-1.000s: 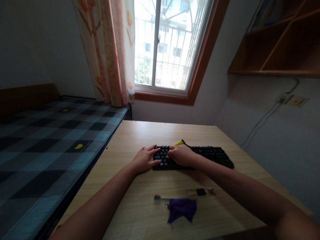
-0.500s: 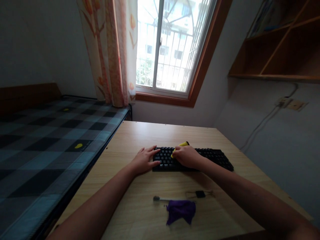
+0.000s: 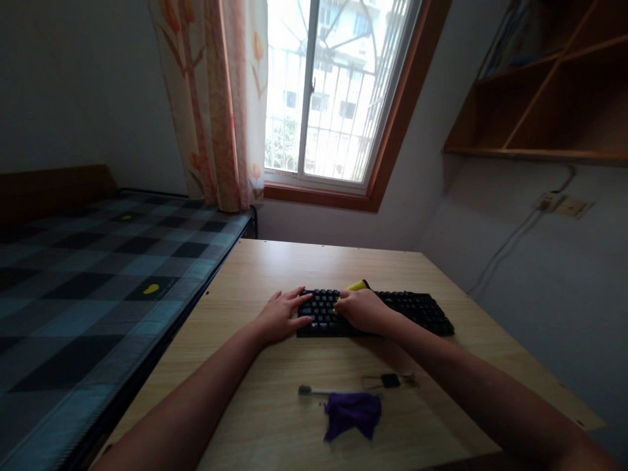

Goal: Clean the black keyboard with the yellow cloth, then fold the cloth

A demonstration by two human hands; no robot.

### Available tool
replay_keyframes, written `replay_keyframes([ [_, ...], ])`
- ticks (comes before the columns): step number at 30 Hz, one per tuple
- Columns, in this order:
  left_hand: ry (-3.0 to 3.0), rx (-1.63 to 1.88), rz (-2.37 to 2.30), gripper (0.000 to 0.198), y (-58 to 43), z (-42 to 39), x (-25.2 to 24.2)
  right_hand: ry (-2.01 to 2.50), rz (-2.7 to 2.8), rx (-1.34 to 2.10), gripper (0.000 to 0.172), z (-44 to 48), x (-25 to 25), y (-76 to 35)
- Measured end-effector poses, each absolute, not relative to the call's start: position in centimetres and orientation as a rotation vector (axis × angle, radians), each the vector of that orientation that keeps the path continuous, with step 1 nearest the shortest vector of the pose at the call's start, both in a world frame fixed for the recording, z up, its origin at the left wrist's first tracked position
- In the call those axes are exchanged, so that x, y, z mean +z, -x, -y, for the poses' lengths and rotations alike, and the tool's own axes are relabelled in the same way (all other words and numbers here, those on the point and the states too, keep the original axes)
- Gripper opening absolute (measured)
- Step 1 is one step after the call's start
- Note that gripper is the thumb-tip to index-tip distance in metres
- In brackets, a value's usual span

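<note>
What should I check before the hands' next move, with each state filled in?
1. Left hand at the keyboard's left end: ok, spread and overlapping that edge.
2. Yellow object gripped by the right hand: ok.
3. Yellow object touching the keys: cannot tell, too small to make out.
4. Whole keyboard in sight: not ok, the right hand hides part.
5. Brush and purple cloth apart from the keyboard: ok, nearer the camera.

Two hands (image 3: 280,316) (image 3: 366,311), one keyboard (image 3: 419,310), one yellow item (image 3: 357,286), one purple cloth (image 3: 352,412), one white-handled brush (image 3: 305,390), one counter (image 3: 265,412), one bed (image 3: 98,281)
</note>
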State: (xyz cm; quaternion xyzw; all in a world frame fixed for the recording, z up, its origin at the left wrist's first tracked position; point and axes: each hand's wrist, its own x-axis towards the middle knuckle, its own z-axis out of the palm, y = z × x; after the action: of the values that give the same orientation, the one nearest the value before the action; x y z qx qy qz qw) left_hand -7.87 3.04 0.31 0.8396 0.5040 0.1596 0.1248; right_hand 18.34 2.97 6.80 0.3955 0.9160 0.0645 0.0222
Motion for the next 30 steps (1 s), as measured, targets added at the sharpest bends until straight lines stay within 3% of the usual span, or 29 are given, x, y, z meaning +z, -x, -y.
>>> replay_keyframes([
  [8, -2.387, 0.594, -1.448, 0.065, 8.6, -2.6, 0.3, -1.567, -2.778, 0.287, 0.03, -3.8, 8.0, -22.3],
  [15, -2.463, 0.818, -1.324, 0.054, 7.4, -1.5, 1.2, -1.455, -2.877, 0.127, 0.025, -4.1, 7.3, -22.3],
  [23, -2.616, 0.472, -1.206, 0.058, 2.1, -3.0, 2.8, -1.231, -3.075, -0.071, 0.022, -4.6, 5.6, -22.1],
  [30, -2.66, 0.416, -1.25, 0.062, 1.1, -3.3, 2.7, -1.178, -3.094, -0.085, 0.022, -4.6, 5.4, -21.8],
])
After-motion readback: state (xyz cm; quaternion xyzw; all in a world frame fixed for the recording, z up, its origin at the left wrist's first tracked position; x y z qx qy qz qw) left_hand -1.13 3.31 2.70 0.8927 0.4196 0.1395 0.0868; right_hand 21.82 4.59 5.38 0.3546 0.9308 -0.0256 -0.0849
